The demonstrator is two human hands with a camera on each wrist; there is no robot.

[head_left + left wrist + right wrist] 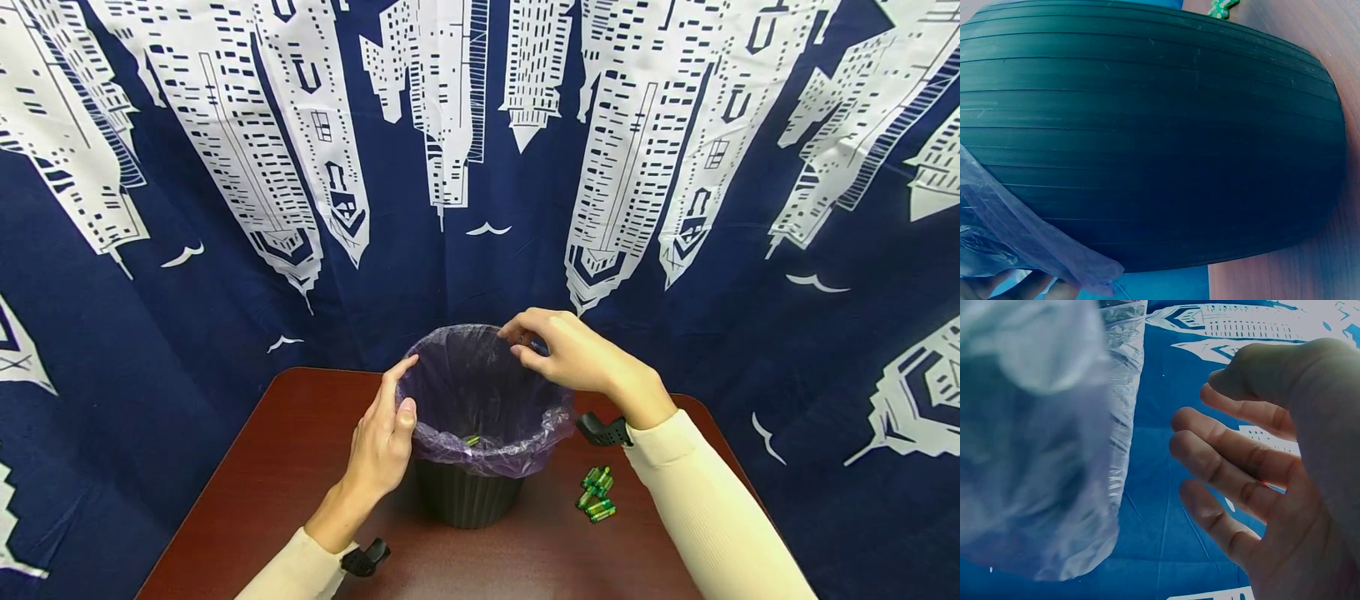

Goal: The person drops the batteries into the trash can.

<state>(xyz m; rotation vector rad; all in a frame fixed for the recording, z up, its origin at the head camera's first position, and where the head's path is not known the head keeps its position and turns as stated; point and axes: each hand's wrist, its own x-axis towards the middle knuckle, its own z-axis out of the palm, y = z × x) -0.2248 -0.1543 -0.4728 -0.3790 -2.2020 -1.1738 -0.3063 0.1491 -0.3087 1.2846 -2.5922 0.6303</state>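
Note:
A dark ribbed trash can (468,496) stands on the table, lined with a translucent purple bag (517,450) folded out over its rim. My left hand (381,442) rests against the can's left side at the rim, its fingers long and fairly straight; the left wrist view catches some fingertips (1025,286) beside the bag. Above the can's far right rim is my right hand (573,350), fingers loosely bent and holding nothing. The right wrist view shows it apart from the bag's edge (1124,425). Inside the can lies a small green-yellow battery (472,439).
Several green batteries (597,496) lie in a loose cluster on the reddish-brown table (300,467), to the right of the can. Behind the table hangs a navy cloth (480,275) printed with white buildings.

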